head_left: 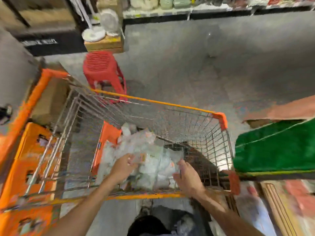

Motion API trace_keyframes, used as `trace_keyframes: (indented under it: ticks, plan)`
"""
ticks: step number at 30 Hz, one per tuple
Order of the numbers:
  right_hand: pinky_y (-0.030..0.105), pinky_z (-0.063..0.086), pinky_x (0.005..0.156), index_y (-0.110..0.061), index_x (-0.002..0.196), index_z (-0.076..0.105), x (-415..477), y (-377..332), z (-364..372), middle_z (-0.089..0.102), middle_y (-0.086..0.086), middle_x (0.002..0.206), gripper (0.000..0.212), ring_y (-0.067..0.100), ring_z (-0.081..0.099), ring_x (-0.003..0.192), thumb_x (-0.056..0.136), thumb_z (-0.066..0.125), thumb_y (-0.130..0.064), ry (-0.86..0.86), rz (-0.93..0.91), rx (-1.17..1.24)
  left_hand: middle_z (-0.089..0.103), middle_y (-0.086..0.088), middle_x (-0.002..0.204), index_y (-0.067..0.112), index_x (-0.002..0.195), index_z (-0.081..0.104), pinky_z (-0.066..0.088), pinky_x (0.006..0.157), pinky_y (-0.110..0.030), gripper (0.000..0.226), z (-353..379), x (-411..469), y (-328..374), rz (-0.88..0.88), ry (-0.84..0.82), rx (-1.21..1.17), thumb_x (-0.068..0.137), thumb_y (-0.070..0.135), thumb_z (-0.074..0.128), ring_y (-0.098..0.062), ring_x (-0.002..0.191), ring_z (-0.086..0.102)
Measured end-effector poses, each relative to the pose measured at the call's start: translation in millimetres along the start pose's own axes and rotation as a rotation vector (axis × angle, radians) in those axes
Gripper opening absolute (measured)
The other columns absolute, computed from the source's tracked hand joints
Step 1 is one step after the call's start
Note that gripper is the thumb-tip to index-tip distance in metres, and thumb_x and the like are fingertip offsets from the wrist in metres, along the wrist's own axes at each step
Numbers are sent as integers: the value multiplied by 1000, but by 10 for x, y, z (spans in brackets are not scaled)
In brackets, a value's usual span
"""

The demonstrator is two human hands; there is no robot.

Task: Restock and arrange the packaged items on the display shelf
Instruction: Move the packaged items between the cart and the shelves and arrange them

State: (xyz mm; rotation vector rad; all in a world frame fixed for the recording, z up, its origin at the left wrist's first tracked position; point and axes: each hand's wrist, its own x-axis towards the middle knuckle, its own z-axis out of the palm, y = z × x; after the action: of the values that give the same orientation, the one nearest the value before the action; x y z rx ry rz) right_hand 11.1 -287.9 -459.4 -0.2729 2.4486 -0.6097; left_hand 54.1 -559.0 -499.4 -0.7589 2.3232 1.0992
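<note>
Grey shop floor (204, 65); inside the wire cart (153, 100), left hand (123, 166) pinches a blurred packet (139, 159), right hand (187, 178) grip unreadable

Both your arms are bare and angle forward and down, left forearm (88, 206) and right forearm (221, 210) closing in toward each other. Your left hand (124, 167) is back-up, fingers curled in toward the thumb. Your right hand (187, 178), to its right and a bit nearer you, has fingers bent downward and thumb poking forward. It's too blurry to tell if either one grips anything.
</note>
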Motion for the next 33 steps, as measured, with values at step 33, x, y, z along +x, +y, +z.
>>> trace_keyframes:
  ticks: [33]
  plan:
    - [37, 50, 70, -8, 114, 32, 1114, -90, 527, 53, 19, 118, 38, 28, 59, 86, 86, 58, -6, 47, 681, 419, 52, 5, 113, 27, 113, 38, 46, 79, -35, 66, -63, 843, 245, 166, -106, 147, 67, 45, 80, -19, 100, 54]
